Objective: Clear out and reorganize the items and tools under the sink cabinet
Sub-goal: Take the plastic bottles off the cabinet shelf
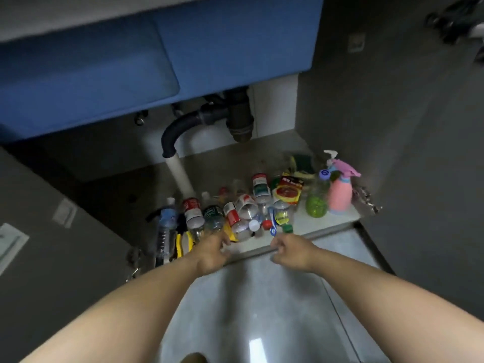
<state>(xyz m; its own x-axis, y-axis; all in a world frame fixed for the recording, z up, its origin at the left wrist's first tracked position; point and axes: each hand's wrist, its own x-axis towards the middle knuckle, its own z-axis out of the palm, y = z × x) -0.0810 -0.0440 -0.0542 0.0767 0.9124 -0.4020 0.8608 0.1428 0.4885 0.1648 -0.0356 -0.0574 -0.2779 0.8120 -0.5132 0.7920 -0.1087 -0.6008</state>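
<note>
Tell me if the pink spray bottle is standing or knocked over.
Standing: the pink spray bottle rests on its base on the cabinet floor, with its trigger head uppermost.

— How many spray bottles?
— One pink spray bottle (340, 195).
— Pump bottles?
— One white pump bottle (331, 155), behind it.
— Pipes?
— One black pipe (180, 124).
— Hands?
— Two: a left hand (212, 254) and a right hand (290, 251).
— The lying bottles (193, 213)?
— Too jumbled to count.
</note>
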